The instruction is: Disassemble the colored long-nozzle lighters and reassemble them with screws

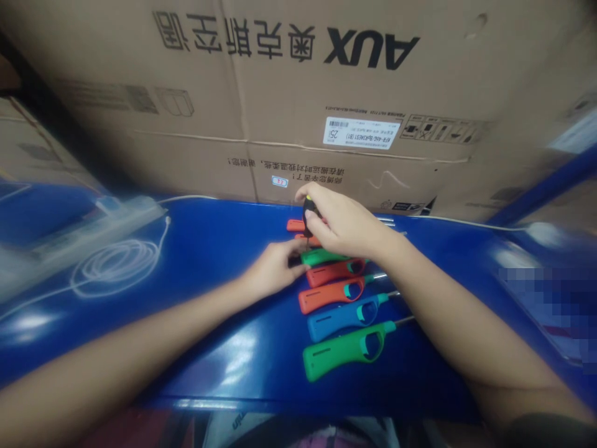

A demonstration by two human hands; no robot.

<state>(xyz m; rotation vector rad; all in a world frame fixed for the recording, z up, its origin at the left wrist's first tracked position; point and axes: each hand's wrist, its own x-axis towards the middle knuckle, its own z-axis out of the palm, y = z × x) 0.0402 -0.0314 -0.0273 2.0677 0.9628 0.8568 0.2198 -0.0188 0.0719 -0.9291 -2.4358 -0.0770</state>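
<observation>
Green lighter: so the worked-on green plastic lighter (323,256) is lying third from the far edge of the glossy blue table (224,249), butt end pointing left, front end running off right under the right wrist.
Left hand: this one (275,267) is coming in from the left side, thumb and fingers pinching around the butt end.
Right hand: the other one (333,221) is wrapping the black-and-yellow screwdriver (308,214), fingers closed on the grip, hovering just beyond the lighter on the far-edge side.
Screwdriver: it's standing roughly upright, shaft pointing down at the butt end, so it's running crosswise to the lighter's long axis. Can't tell if the tip is actually touching, too blurry.
Nearer hand: left is sitting closest to the butt, imo; right is reaching it only through the tool.
Row: two red-orange lighters (295,225) are lying toward the far edge; a red one (329,272), an orange one (324,298), a blue one (340,318) and another green one (333,356) are lining up toward the near edge, all roughly parallel.
Far edge: a big brown cardboard box (196,143) is standing right behind it.
</observation>
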